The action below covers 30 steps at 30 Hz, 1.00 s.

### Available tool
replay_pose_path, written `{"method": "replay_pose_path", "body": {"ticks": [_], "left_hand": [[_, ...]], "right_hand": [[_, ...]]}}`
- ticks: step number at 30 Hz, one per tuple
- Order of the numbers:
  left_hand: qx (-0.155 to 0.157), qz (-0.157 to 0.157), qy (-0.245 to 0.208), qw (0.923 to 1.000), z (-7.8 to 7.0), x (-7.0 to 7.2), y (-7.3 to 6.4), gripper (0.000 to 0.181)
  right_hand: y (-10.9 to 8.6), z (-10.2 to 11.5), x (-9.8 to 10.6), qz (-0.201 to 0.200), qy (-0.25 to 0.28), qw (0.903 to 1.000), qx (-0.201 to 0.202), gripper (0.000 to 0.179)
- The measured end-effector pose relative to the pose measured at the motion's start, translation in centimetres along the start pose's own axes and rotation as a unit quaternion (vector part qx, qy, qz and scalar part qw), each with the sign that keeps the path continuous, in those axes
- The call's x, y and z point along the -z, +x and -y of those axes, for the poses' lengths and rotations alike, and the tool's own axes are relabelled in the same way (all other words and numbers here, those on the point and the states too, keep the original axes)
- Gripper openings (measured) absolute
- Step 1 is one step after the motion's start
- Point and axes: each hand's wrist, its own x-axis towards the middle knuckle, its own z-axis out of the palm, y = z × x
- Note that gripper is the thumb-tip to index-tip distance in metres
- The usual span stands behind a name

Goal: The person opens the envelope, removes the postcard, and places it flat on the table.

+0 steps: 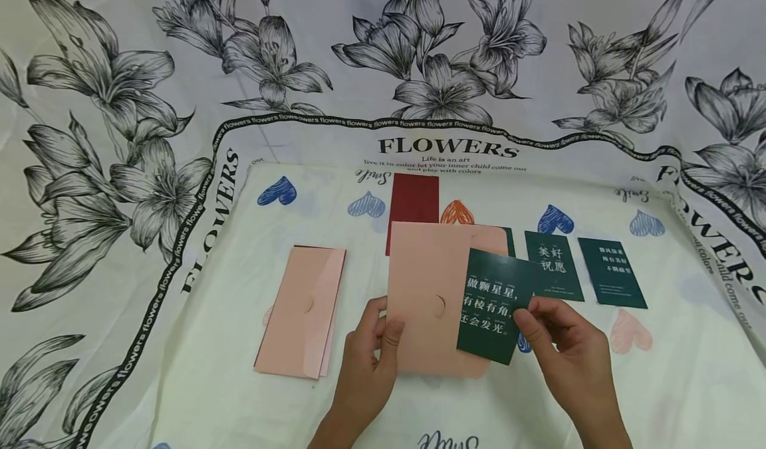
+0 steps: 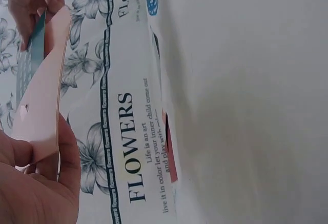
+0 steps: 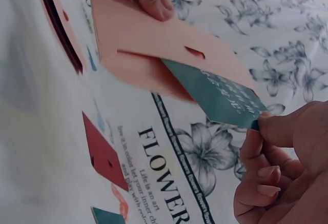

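My left hand [image 1: 372,362] grips a pink envelope [image 1: 421,302] by its left edge, thumb on the front. The envelope's flap [image 3: 154,75] stands open on the right side, and a curved slit shows in its front. Between thumb and fingers, my right hand [image 1: 568,349] pinches the right edge of a dark green card [image 1: 493,302] with white Chinese writing. In the right wrist view the card's far end [image 3: 179,75] lies inside the envelope's mouth, and its near end sticks out, tilted. The left wrist view shows the left thumb [image 2: 18,152] pressing the envelope.
Two green cards, one [image 1: 553,266] and another [image 1: 612,273], lie to the right. A dark red envelope [image 1: 414,196] lies behind the held one. Several pink envelopes [image 1: 302,309] are stacked at the left. A patterned cloth [image 1: 209,396] covers the table.
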Motion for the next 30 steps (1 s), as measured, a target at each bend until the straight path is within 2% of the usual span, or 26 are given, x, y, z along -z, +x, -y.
{"method": "replay_pose_path", "body": {"ticks": [3,7,11,14,18,23,26,30], "left_hand": [[0.005,-0.009,0.011,0.9999,0.1,0.4,0.0,0.022],[-0.005,-0.024,0.043,0.9988,0.3,0.9,0.2,0.021],[-0.021,-0.043,0.074,0.9961,0.5,1.7,0.3,0.02],[-0.026,-0.052,0.091,0.9942,0.6,2.5,0.4,0.018],[-0.031,-0.058,0.102,0.9927,0.8,3.2,0.5,0.019],[-0.032,-0.054,0.096,0.9934,0.8,3.4,0.7,0.02],[-0.026,-0.05,0.091,0.9943,0.7,3.2,0.7,0.019],[-0.021,-0.045,0.086,0.9951,0.6,2.9,0.7,0.019]], "right_hand": [[0.1,-0.6,0.5,-0.008,0.006,0.9999,-0.012,0.012],[0.5,-1.4,1.7,-0.026,0.015,0.999,-0.034,0.016],[1.1,-2.5,3.3,-0.046,-0.019,0.9967,-0.064,0.02],[1.4,-3.7,4.1,-0.043,-0.058,0.9943,-0.079,0.023],[1.3,-5.6,4.3,0.003,-0.101,0.9922,-0.073,0.026],[1.0,-7.7,3.1,0.085,-0.145,0.9843,-0.054,0.035],[1.0,-8.6,2.4,0.121,-0.166,0.976,-0.071,0.043],[0.9,-9.6,1.8,0.145,-0.193,0.9638,-0.113,0.052]]}}
